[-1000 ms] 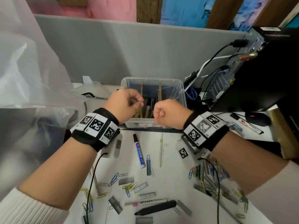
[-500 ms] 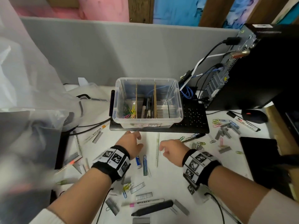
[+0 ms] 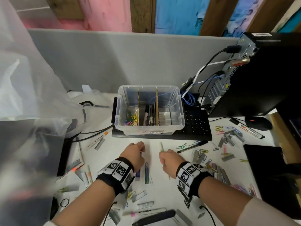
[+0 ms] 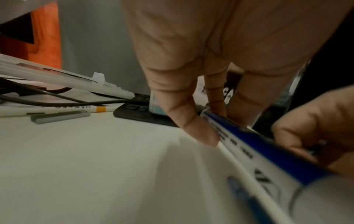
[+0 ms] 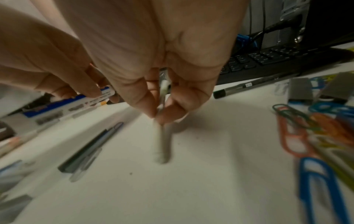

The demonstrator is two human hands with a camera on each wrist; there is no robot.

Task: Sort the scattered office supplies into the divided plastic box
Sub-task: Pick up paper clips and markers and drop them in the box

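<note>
The clear divided box (image 3: pixel 149 127) stands on a keyboard; its compartments hold coloured paper clips on the left, pens in the middle and staple strips on the right. In front of it my left hand (image 3: pixel 136 154) is down on the white table, fingers and thumb curled round a blue and white marker (image 4: pixel 258 148). My right hand (image 3: pixel 168 160) pinches a thin pale green pen (image 5: pixel 161 136) between fingertips and thumb; the pen's far end (image 3: pixel 161 146) sticks out beyond the knuckles. In the right wrist view the marker (image 5: pixel 76 104) lies left of my right hand (image 5: pixel 159 116).
A black keyboard (image 3: pixel 198 124), a computer tower (image 3: pixel 260 75) with cables and a mouse (image 3: pixel 259 122) fill the back right. Paper clips and staple strips (image 3: pixel 228 137), a black pen (image 3: pixel 192 146) and a black marker (image 3: pixel 154 217) lie scattered. A plastic bag (image 3: pixel 24 95) looms on the left.
Both hands dropped from the box down to the table. The left now grips the blue and white marker and the right pinches the pale green pen.
</note>
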